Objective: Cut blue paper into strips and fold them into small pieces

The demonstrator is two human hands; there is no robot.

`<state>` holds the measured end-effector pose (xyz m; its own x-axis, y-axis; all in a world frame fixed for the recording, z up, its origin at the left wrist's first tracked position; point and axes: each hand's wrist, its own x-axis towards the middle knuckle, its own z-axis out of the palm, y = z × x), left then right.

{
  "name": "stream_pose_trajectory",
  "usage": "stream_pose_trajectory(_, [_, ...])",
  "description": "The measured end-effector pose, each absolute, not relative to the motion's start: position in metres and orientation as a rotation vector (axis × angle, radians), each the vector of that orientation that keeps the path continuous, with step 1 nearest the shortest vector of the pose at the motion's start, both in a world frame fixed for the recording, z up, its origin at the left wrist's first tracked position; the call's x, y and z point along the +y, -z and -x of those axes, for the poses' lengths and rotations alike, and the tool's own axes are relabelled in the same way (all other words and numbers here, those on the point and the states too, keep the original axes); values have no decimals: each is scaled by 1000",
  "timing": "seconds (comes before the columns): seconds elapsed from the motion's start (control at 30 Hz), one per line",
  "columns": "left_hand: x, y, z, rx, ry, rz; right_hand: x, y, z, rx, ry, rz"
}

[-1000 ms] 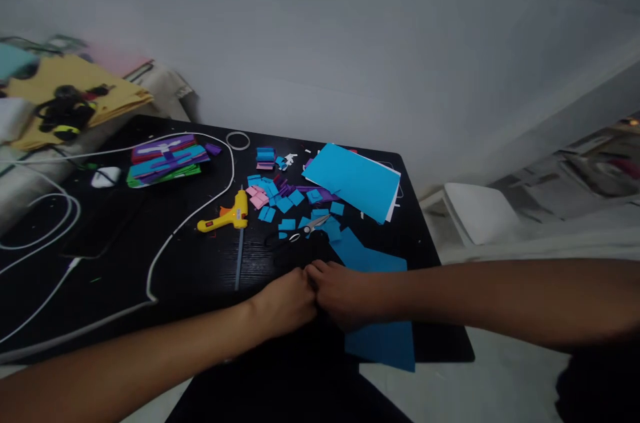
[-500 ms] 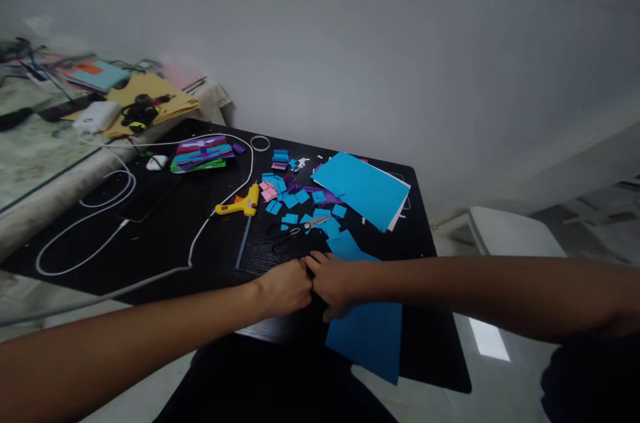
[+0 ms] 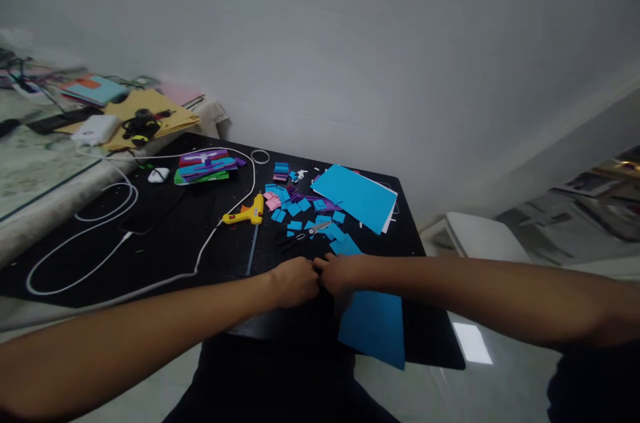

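Glue gun left of scissors, paper sheet right

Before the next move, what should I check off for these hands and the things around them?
1. Left hand and right hand close together: ok.
2. Something in either grip: cannot tell, too dark.
3. Scissors out of both hands: ok.
4. Near blue sheet wholly on the table: not ok, one corner overhangs the edge.
5. Glue gun apart from both hands: ok.
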<state>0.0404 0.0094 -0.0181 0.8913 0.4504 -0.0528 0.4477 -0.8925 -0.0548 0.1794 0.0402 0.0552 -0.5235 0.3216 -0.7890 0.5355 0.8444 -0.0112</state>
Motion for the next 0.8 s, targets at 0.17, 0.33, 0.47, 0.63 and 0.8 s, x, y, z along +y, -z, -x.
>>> stream_pose_trajectory(0.17, [15, 18, -45, -634, -134, 3073, 38, -46, -177, 2127, 321, -765])
stream_pose_trajectory(0.33, [14, 17, -41, -711, -103, 3063, 40, -41, -177, 2131, 225, -728])
stream_pose_trajectory(0.47, [13, 18, -45, -738, -114, 3064, 43, -40, -173, 2130, 226, -733])
stream_pose_trajectory(0.63, [16, 18, -45, -714, -171, 3075, 41, -49, -167, 2041, 164, -666])
stream_pose_trajectory(0.8, [18, 17, -36, -728, -189, 3064, 39, -57, -162, 2084, 225, -724])
